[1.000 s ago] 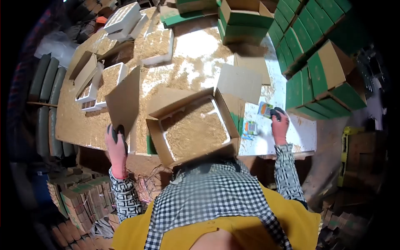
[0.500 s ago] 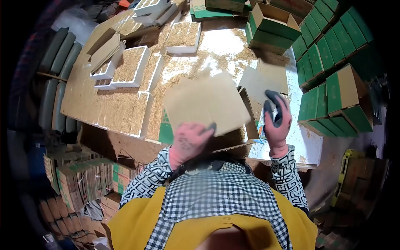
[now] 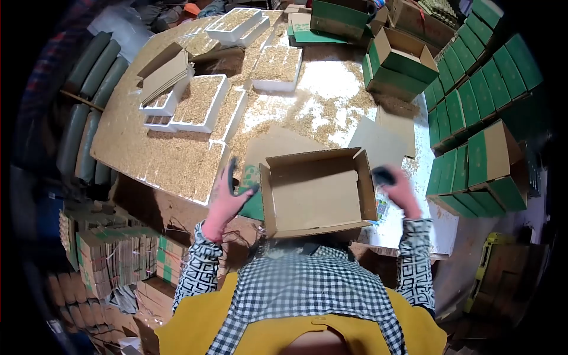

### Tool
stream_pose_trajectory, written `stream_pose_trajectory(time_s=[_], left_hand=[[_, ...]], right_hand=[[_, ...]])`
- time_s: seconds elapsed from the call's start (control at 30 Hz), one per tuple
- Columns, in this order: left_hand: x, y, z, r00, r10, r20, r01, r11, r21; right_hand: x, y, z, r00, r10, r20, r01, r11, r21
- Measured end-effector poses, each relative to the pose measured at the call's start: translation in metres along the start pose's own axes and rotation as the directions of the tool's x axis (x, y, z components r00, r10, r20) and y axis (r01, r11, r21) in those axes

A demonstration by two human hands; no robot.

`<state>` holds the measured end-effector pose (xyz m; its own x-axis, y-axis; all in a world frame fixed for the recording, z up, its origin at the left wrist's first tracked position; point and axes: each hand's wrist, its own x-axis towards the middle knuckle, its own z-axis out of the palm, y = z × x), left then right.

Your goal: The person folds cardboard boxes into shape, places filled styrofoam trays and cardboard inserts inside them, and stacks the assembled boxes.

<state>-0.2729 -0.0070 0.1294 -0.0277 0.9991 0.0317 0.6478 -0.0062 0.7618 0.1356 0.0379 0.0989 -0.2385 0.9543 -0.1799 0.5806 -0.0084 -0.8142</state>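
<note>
In front of me stands an open cardboard box, with a flat cardboard sheet lying on its bottom. My left hand, in a pink glove with dark fingertips, is open beside the box's left wall, thumb and fingers apart. Close to the right wall is my right hand, gloved the same way. Its fingers are loosely bent and somewhat blurred, and nothing shows in them. Contact with the wall is hard to make out. A flat cardboard piece with a green printed part lies under and behind the box.
White foam trays filled with brown grains stand on the table to the left, some holding folded cardboard. A green open carton stands at the back right. Several green boxes are stacked on the right. Cardboard bundles lie lower left.
The cardboard sheet that was above the box now lies inside it. My left hand has let go and moved left, opening. The right hand stays beside the box's right side. The view has shifted slightly.
</note>
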Motion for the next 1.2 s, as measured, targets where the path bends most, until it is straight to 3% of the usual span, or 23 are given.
stream_pose_trajectory(time_s=[0.03, 0.07, 0.1, 0.13, 0.17, 0.2, 0.23, 0.27, 0.3, 0.4, 0.43, 0.5, 0.53, 0.6, 0.63, 0.67, 0.7, 0.73, 0.8, 0.87, 0.93, 1.0, 1.2], left_hand=[[0.001, -0.066, 0.026, 0.999, 0.049, 0.009, -0.050, 0.947, 0.318], [-0.007, -0.115, 0.069, 0.968, -0.123, 0.218, 0.107, 0.991, 0.084], [-0.012, -0.116, 0.100, 0.849, -0.295, 0.438, 0.347, 0.937, -0.043], [-0.026, -0.106, 0.137, 0.988, -0.120, 0.101, 0.069, 0.911, 0.408], [-0.027, -0.086, 0.142, 0.962, -0.265, 0.063, 0.249, 0.949, 0.194], [-0.022, -0.060, 0.128, 0.900, -0.417, 0.129, 0.420, 0.908, 0.008], [-0.021, -0.044, 0.119, 0.904, -0.410, 0.123, 0.419, 0.906, -0.057], [-0.024, -0.086, 0.141, 0.971, -0.237, -0.020, 0.235, 0.969, -0.082], [-0.022, -0.086, 0.136, 0.975, -0.214, 0.068, 0.224, 0.916, -0.334], [-0.018, -0.097, 0.136, 0.991, -0.123, 0.061, 0.137, 0.914, -0.382], [-0.017, -0.074, 0.126, 0.967, -0.180, 0.178, 0.239, 0.883, -0.405], [-0.009, -0.038, 0.116, 0.942, -0.171, 0.289, 0.290, 0.847, -0.445], [-0.002, -0.027, 0.126, 0.952, -0.185, 0.245, 0.261, 0.908, -0.328], [0.021, 0.017, 0.151, 0.954, -0.046, 0.298, 0.189, 0.861, -0.472], [0.036, 0.051, 0.164, 0.946, 0.006, 0.325, 0.221, 0.723, -0.655], [0.055, 0.093, 0.180, 0.937, 0.059, 0.345, 0.260, 0.543, -0.798], [0.055, 0.175, 0.185, 0.900, 0.296, 0.320, 0.221, 0.324, -0.920], [0.064, 0.224, 0.208, 0.850, 0.437, 0.294, 0.190, 0.266, -0.945], [0.076, 0.311, 0.265, 0.635, 0.762, 0.126, -0.258, 0.363, -0.896], [0.069, 0.388, 0.313, 0.566, 0.818, 0.099, -0.532, 0.454, -0.715], [0.073, 0.418, 0.374, 0.452, 0.888, 0.083, -0.831, 0.453, -0.323], [0.064, 0.410, 0.444, 0.433, 0.877, 0.207, -0.718, 0.475, -0.509], [0.045, 0.394, 0.464, 0.450, 0.883, 0.135, -0.796, 0.465, -0.388]], right_hand=[[-0.002, 0.001, 0.042, 0.994, 0.099, 0.036, -0.105, 0.955, 0.278], [0.012, 0.001, 0.072, 0.950, -0.160, 0.268, 0.156, 0.987, 0.038], [0.017, 0.001, 0.092, 0.873, -0.180, 0.453, 0.325, 0.908, -0.265], [0.028, 0.007, 0.101, 0.906, -0.132, 0.402, 0.240, 0.943, -0.232], [0.028, 0.006, 0.098, 0.969, -0.203, 0.141, 0.203, 0.979, 0.018], [0.034, 0.020, 0.097, 0.994, 0.091, 0.067, -0.106, 0.960, 0.260], [0.030, 0.035, 0.101, 0.987, 0.066, -0.147, -0.043, 0.987, 0.156], [0.021, 0.049, 0.111, 0.939, 0.015, -0.345, -0.005, 1.000, 0.029], [0.014, 0.066, 0.129, 0.943, 0.112, -0.313, -0.055, 0.981, 0.185], [-0.019, 0.043, 0.124, 0.962, 0.242, -0.129, -0.091, 0.724, 0.683], [-0.033, 0.034, 0.114, 0.966, 0.249, -0.064, -0.098, 0.587, 0.804], [-0.045, 0.043, 0.101, 0.976, 0.217, 0.015, -0.083, 0.308, 0.948], [-0.050, 0.031, 0.078, 0.971, 0.221, -0.087, 0.016, 0.305, 0.952], [-0.084, 0.008, 0.009, 0.933, 0.245, -0.262, 0.181, 0.306, 0.934], [-0.111, -0.004, -0.044, 0.847, 0.325, -0.421, 0.111, 0.667, 0.737], [-0.137, -0.003, -0.086, 0.630, -0.006, -0.777, 0.240, 0.952, 0.187], [-0.182, 0.020, -0.134, 0.572, 0.044, -0.819, 0.305, 0.916, 0.262], [-0.227, 0.042, -0.183, 0.509, 0.093, -0.856, 0.381, 0.867, 0.321], [-0.307, 0.074, -0.276, 0.347, 0.190, -0.918, 0.516, 0.779, 0.356], [-0.356, 0.093, -0.354, 0.178, 0.228, -0.957, 0.516, 0.807, 0.288], [-0.382, 0.120, -0.415, 0.079, 0.255, -0.964, 0.461, 0.848, 0.262], [-0.386, 0.153, -0.461, 0.033, 0.281, -0.959, 0.396, 0.877, 0.270], [-0.329, 0.234, -0.533, 0.011, 0.321, -0.947, 0.084, 0.943, 0.321]])
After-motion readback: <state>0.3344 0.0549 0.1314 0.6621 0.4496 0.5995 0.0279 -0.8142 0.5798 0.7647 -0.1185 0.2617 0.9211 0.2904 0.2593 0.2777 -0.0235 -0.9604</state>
